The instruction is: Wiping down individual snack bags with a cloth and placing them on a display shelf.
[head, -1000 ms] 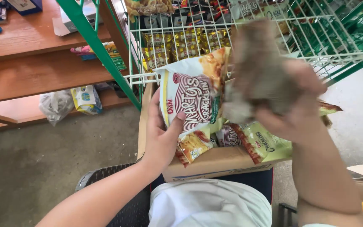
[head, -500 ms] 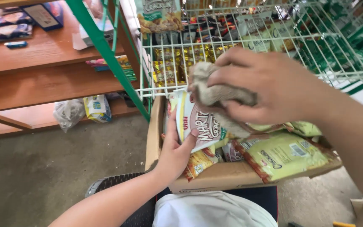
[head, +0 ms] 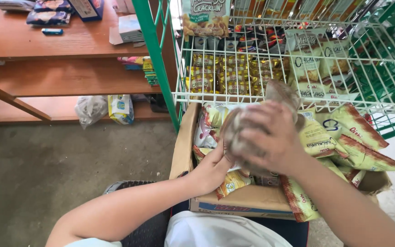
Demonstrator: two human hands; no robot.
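A concrete floor (head: pixel 60 174) runs under wooden shelves (head: pixel 60 73) on the left and a green-framed white wire rack (head: pixel 270 55) stocked with snack packets straight ahead. Below the rack, resting on the person's lap, sits an open cardboard box (head: pixel 248 201) full of yellow-green snack bags (head: pixel 344 137).

The right hand (head: pixel 268 137) is closed around a crumpled grey cloth (head: pixel 280 93) (blurred, so its exact shape is hard to tell), pressing it down over the box; the cloth pokes out above the fingers and bulges beneath the palm.

The left hand (head: pixel 213 167) lies just beside and below it, fingers curled up against a snack bag (head: pixel 206 128) that stands at the box's left side, mostly hidden behind the right hand and the cloth. The two hands nearly touch.
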